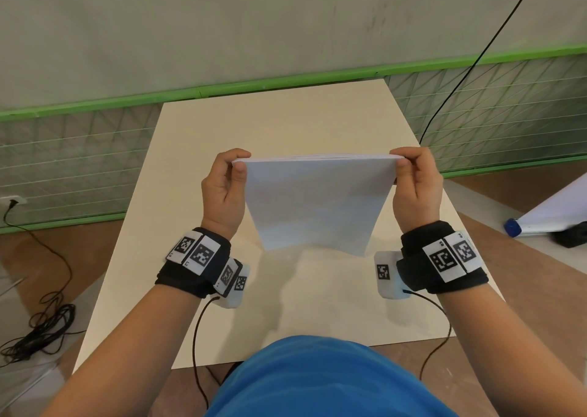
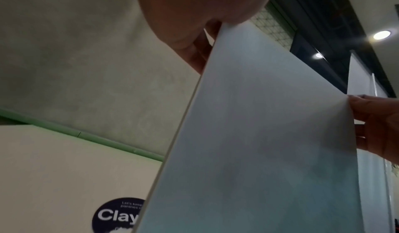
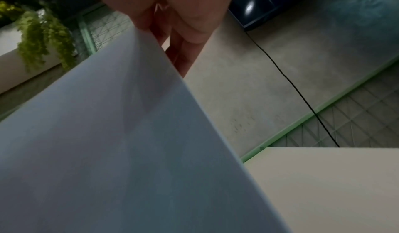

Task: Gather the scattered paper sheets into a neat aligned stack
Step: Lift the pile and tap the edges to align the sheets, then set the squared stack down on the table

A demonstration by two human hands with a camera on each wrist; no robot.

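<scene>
Looking down in the head view, you see your blue shirt (image 1: 317, 381) at the bottom centre, then both forearms reaching up the frame with black wristbands (image 1: 197, 264) carrying square markers. Thin cables run from each band toward the lower edge.

Past the bands, your left hand (image 1: 225, 191) pinches the upper left corner of the paper stack (image 1: 317, 200), thumb on the near face and fingers curled behind. Your right hand (image 1: 416, 187) pinches the upper right corner the same way. The stack hangs upright at the middle of the frame, above the table (image 1: 286, 124); whether its bottom edge touches the surface cannot be told. Its top edge shows several sheet edges lying close together.

In the left wrist view the stack (image 2: 270, 134) fills the right half, with the right hand's fingers (image 2: 375, 125) at its far edge. In the right wrist view the stack (image 3: 129, 151) covers the lower left.

Beyond the table stands a wall with a green rail (image 1: 95, 105) across the frame, and a black cable (image 1: 470, 67) hangs at the upper right.
</scene>
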